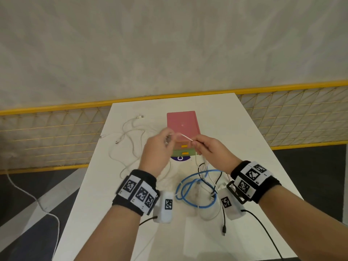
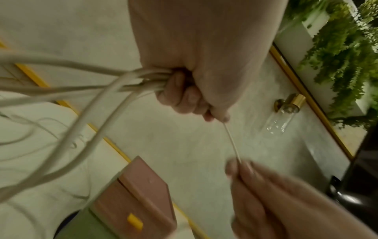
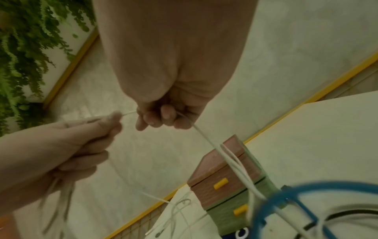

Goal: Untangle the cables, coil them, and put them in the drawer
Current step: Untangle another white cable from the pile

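Observation:
My left hand (image 1: 162,142) (image 2: 190,97) is raised above the table and grips a bunch of white cable loops (image 2: 98,90). A short taut stretch of white cable (image 1: 185,137) (image 2: 232,142) runs from it to my right hand (image 1: 205,147) (image 3: 163,119), which pinches it; from there the cable drops towards the table. A small drawer box (image 1: 181,125) (image 3: 223,176) with a pink top, a pink drawer and a green drawer with yellow handles stands just behind my hands, both drawers closed. More white cable (image 1: 130,136) trails on the table at left.
A blue cable (image 1: 190,189) (image 3: 306,189) lies in loops tangled with black cable (image 1: 223,219) and white cable on the white table (image 1: 244,129) in front of me. A yellow-framed mesh fence (image 1: 56,132) stands behind the table. A white cord (image 1: 33,198) runs over the floor at left.

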